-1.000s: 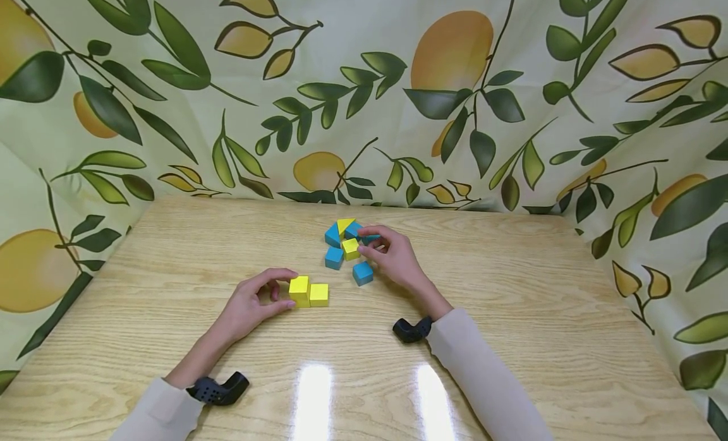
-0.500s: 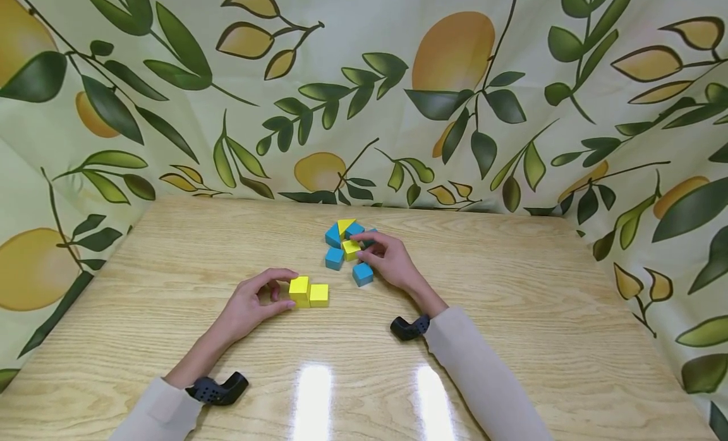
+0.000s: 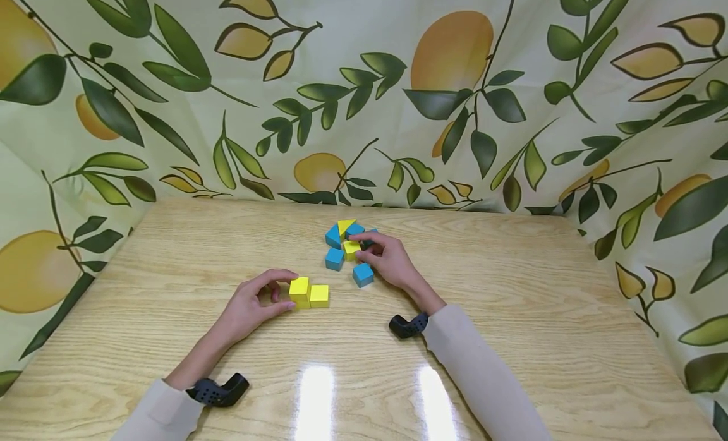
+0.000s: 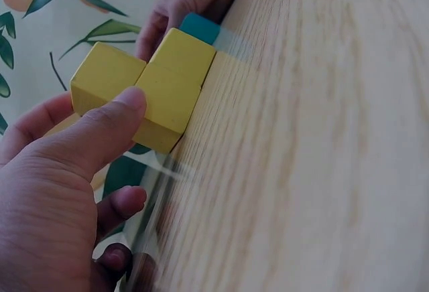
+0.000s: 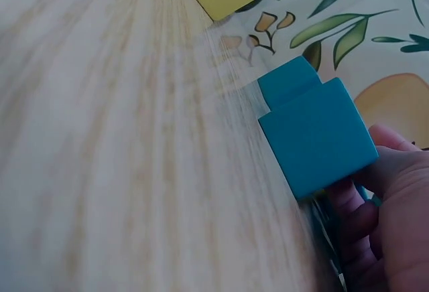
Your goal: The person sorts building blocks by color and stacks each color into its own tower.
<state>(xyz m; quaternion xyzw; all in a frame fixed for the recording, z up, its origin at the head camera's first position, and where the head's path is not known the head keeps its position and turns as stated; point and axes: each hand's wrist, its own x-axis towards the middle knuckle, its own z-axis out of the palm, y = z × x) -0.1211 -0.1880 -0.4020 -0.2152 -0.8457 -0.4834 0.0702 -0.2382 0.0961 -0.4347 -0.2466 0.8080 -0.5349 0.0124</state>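
My left hand grips a stack of two yellow cubes at its left side, the upper cube squarely over the lower one. Against the stack's right side stands another yellow cube. In the left wrist view the thumb lies across the seam of the stack. My right hand pinches a yellow cube between thumb and index finger, amid the loose blocks. From the right wrist, a blue cube hides those fingertips.
Around the right hand lie a blue cube, another blue cube, a blue triangular block, a yellow triangular block and further blue pieces partly behind the fingers. Patterned cloth rises behind the wooden table.
The right hand has shifted slightly left, its index finger and thumb coming round the yellow cube in the pile. The left hand stays at the yellow stack.
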